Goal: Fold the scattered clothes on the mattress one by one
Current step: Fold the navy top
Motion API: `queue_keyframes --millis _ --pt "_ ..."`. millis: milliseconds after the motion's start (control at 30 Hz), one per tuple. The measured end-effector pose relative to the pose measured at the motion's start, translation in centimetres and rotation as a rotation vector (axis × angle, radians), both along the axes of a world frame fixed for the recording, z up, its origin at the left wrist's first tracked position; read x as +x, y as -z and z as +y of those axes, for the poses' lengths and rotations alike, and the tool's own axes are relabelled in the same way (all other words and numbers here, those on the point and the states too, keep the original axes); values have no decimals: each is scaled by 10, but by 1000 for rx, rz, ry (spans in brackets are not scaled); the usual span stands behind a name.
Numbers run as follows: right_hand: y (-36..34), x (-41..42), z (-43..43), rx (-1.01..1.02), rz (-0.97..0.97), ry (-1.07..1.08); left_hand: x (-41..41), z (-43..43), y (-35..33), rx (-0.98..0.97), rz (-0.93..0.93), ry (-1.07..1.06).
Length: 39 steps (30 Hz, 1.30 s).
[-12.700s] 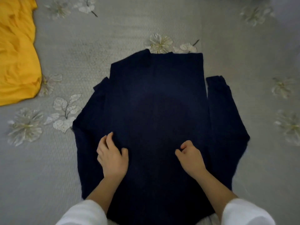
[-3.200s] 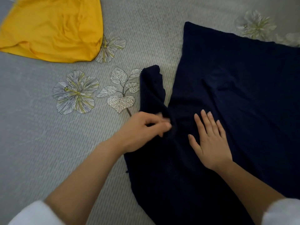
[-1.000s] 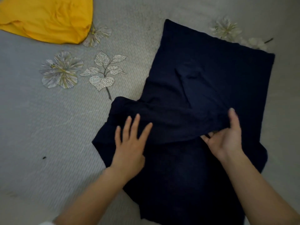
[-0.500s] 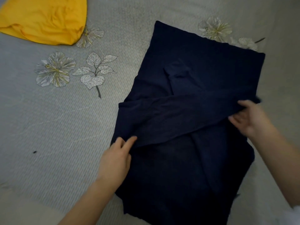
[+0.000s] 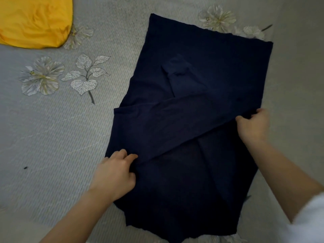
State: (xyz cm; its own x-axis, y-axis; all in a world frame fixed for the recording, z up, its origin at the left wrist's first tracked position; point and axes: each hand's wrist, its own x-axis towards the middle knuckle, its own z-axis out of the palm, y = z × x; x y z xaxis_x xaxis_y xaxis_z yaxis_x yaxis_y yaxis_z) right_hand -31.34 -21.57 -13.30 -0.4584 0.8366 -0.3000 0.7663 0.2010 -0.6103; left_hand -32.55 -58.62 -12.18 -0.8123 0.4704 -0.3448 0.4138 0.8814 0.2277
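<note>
A navy long-sleeved top lies flat on the grey mattress, narrowed to a long rectangle. One sleeve is laid across its middle from left to right. My right hand pinches the sleeve's end at the top's right edge. My left hand rests with curled fingers on the sleeve's fold at the left edge; whether it grips the cloth I cannot tell. A second sleeve end lies on the upper part of the top.
A yellow garment lies crumpled at the far left corner. The mattress cover has printed flowers and leaves. Bare grey mattress spreads to the left of the navy top.
My right hand has drawn the sleeve end further right, from the top's middle to its right edge. My left hand's spread fingers have curled onto the fold at the left edge.
</note>
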Motion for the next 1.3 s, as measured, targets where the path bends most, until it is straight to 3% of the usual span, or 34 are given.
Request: queue_keyframes --millis 133,233,467,533,633,767,967,1067,1167,1300 --pt "-2 33 -55 315 -37 -590 13 6 6 75 33 113" --pt "11 69 -93 294 -266 -987 22 -2 31 -43 16 197" --pt "1 156 -138 88 -474 -1202 26 -29 35 -142 -33 391" --pt "-12 179 -141 -19 -463 -1192 25 -37 25 -147 -114 450" --pt "-21 218 -147 100 -407 -1165 25 -55 15 -154 -207 542" --pt "-9 255 -160 220 -493 -1146 26 -74 18 -193 -41 686" --pt "2 226 -158 425 -478 -985 16 -61 18 -20 160 676" --pt "-1 208 -148 328 -453 -812 8 -53 14 14 111 651" --pt "-22 191 -137 65 -351 -622 1 -48 10 86 25 639" --pt "-48 184 -120 -90 -373 -652 0 -37 -10 196 -196 466"
